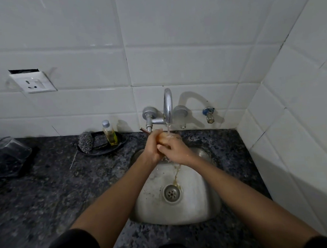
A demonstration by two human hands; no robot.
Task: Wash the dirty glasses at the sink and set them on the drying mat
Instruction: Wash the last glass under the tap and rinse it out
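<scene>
Both my hands hold a small glass [162,138] with orange-brown residue under the running tap [167,106], above the back of the steel sink [202,204]. My left hand [152,147] wraps the glass from the left. From the right, my right hand [175,151] curls over it, and most of the glass is hidden by fingers. Brownish water runs down the basin to the drain [171,194]. At the far left of the counter, clear glasses [6,150] lie on a dark mat [25,165].
A black dish [103,149] left of the tap holds a steel scrubber [85,143] and a bottle of yellow liquid [109,133]. A wall socket [32,82] sits upper left. White tiled walls close the back and right. Dark speckled countertop [57,187] surrounds the sink.
</scene>
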